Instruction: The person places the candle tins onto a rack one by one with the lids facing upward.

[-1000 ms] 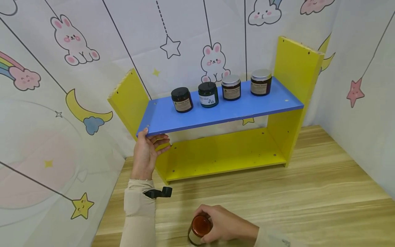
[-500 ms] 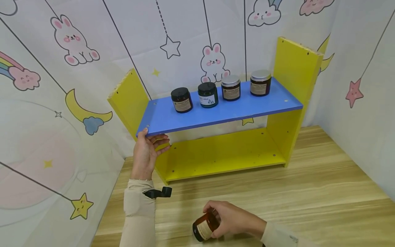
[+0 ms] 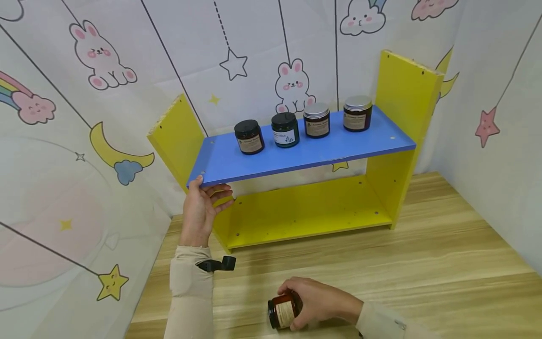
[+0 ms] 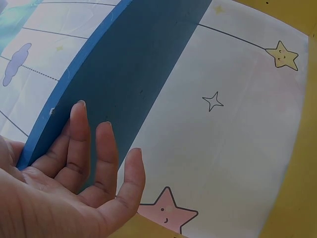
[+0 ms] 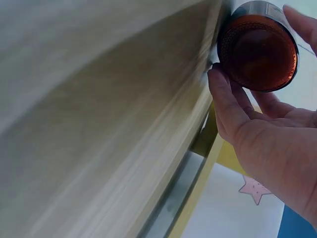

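My right hand [image 3: 320, 301] holds an amber glass jar [image 3: 285, 311] low over the front of the wood-grain table, tipped on its side with the black lid toward the left. In the right wrist view the jar's round base [image 5: 260, 52] faces the camera, fingers and thumb around it. At the front left corner of the blue shelf board [image 3: 271, 162], my left hand [image 3: 201, 207] grips the edge, thumb on top. Its other fingers [image 4: 106, 153] are bent loosely below the board in the left wrist view.
Along the blue board stand a black-lidded brown jar [image 3: 250, 137], a black-lidded green jar [image 3: 285, 130] and two silver-lidded jars [image 3: 316, 121]. Yellow side panels [image 3: 406, 94] rise at both ends, above a yellow lower shelf [image 3: 305, 212]. A patterned cloth [image 3: 250, 28] hangs behind.
My right hand has tipped the jar from base up onto its side, bringing its label into view, and shifted slightly right. The left hand stays on the board's corner.
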Motion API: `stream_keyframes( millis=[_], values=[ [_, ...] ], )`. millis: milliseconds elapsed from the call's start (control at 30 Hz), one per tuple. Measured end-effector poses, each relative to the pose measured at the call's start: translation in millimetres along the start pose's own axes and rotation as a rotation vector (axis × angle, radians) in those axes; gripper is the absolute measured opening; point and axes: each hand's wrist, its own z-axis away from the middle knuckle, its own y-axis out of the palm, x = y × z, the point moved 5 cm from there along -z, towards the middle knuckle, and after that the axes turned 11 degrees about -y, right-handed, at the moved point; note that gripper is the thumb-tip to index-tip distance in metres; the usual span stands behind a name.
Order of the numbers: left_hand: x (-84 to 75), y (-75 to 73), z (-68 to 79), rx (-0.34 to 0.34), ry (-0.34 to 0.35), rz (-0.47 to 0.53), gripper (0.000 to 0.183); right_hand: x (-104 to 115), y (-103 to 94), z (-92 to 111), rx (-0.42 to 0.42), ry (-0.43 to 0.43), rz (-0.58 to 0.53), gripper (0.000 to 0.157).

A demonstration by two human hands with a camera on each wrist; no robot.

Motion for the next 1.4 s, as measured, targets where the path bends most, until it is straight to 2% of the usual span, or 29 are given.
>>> stream_keyframes(
  millis=[133,400,767,1133,1400],
  values=[
    [-0.1,0.0,-0.2,0.005,0.003,-0.002,0.051,3,0.6,-6,0.008,-0.013,0.091,0.06],
    [-0.3,0.9,-0.6,0.01,0.001,-0.011,0.052,4,-1.2,-9,-0.012,-0.021,0.15,0.051],
    [-0.9,1.0,-0.2,0.006,0.006,-0.018,0.051,-6,-5.0,-3,-0.066,-0.019,0.049,0.052],
    [-0.6,0.3,0.9,0.005,0.01,-0.018,0.051,-8,-9.6,0,-0.105,0.017,0.054,0.052],
    [-0.4,0.0,1.0,0.001,0.007,-0.025,0.053,-10,-13.7,6,-0.121,0.037,0.029,0.063]
  ],
)
